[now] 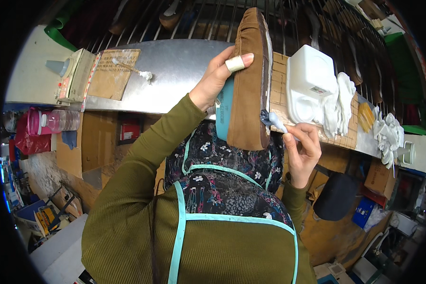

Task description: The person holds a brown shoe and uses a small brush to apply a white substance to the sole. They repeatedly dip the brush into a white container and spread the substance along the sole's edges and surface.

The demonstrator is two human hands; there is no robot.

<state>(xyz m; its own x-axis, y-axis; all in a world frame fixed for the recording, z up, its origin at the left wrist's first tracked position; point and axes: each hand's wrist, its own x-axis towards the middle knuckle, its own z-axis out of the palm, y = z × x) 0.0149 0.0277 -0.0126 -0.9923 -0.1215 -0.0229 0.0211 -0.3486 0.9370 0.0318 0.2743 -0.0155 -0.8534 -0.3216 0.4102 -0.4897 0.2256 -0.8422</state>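
Observation:
My left hand (215, 78), with pale tape around its thumb, grips a brown suede-like shoe upper (248, 90) stretched over a teal shoe last (224, 111). The shoe is held up on its side over the bench edge, its underside facing right. A whitish strip runs along that edge. In my right hand (304, 150), a small brush (275, 122) with a pale, wrapped-looking handle is pinched between thumb and fingers. Its dark bristles touch the shoe's lower right edge. The fingers of my left hand behind the shoe are hidden.
To the right, a white plastic container (310, 71) stands on a cardboard sheet (279, 71), beside white gloves (340, 102). Another brush with a white-coated tip (145, 75) lies near a cardboard piece (111, 78) on the metal bench (170, 61). Behind are rack bars holding several dark shoes (171, 16).

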